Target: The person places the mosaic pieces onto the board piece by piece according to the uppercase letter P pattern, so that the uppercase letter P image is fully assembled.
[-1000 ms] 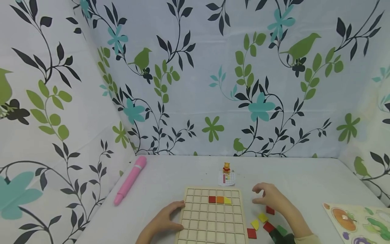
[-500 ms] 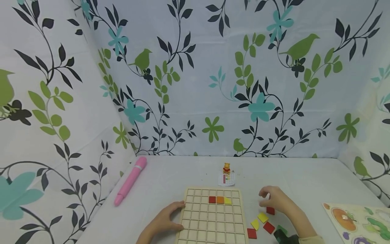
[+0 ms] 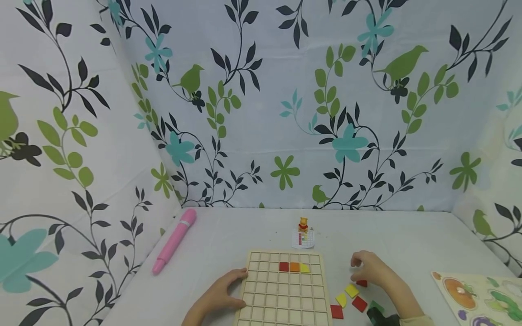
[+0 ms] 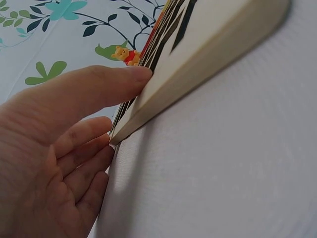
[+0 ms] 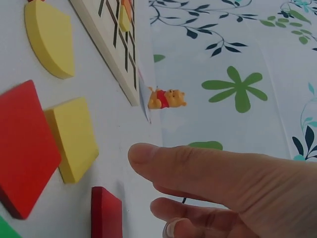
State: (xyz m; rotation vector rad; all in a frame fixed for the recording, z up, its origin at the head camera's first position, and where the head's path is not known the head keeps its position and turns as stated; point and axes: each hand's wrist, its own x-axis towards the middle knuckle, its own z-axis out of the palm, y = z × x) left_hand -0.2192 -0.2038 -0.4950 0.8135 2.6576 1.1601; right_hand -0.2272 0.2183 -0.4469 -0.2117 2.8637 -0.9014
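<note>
My left hand [image 3: 220, 292] rests against the left edge of a wooden grid board [image 3: 277, 301]. In the left wrist view its thumb lies on the board's upper edge and its relaxed fingers touch the side. A red tile [image 3: 284, 266], an orange tile [image 3: 294, 267] and a yellow tile [image 3: 304, 268] sit side by side in one row of the board. Right of it, my right hand [image 3: 373, 268] hovers with loosely bent fingers, holding nothing. Nearest to it is a red piece [image 5: 106, 213], partly hidden by the hand in the head view.
Near the right hand lie a yellow square [image 3: 352, 290], a yellow rounded piece [image 3: 341, 299], two more red tiles [image 3: 360, 304] and a green piece [image 3: 376, 307]. A bear figurine [image 3: 303, 224] stands by a pattern card [image 3: 303, 240]. A pink pen-shaped object [image 3: 175, 242] and a vegetable-picture board [image 3: 483, 299] flank them.
My right hand has moved right and slightly toward me, coming over the far red piece and partly covering it. The left hand and the board have stayed in place.
</note>
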